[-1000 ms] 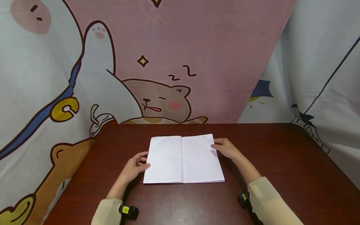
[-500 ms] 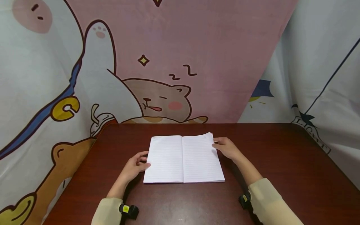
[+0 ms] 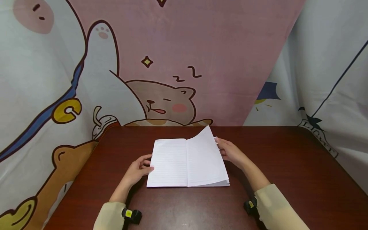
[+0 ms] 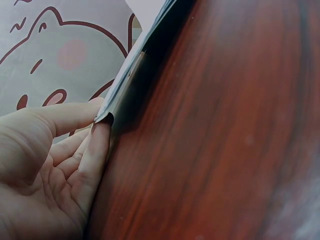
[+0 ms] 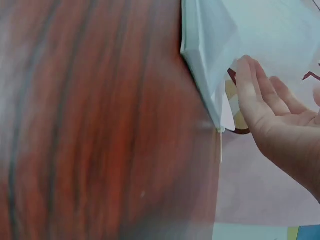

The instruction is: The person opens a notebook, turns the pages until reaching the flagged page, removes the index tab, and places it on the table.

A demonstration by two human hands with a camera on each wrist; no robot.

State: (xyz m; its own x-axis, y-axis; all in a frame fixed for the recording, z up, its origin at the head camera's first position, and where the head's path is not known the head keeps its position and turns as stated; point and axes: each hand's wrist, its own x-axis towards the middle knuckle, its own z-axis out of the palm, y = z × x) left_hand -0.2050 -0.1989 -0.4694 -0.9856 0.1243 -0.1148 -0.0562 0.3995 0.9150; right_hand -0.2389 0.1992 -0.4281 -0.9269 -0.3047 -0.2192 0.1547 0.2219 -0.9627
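By the left hand [image 3: 136, 171], an open notebook [image 3: 169, 164] is pinched at its left edge between thumb and fingers, toward the middle of a dark wooden table [image 3: 189, 207]; light pressure is best used, so nothing is creased; farther off, straight fingers of the right hand [image 3: 233, 153] are held behind a raised page [image 3: 204, 159], contact uncertain; the page is best guided by its upper corner, in one smooth arc leftward; beyond, a cartoon-printed cloth [image 3: 230, 64] is hung.
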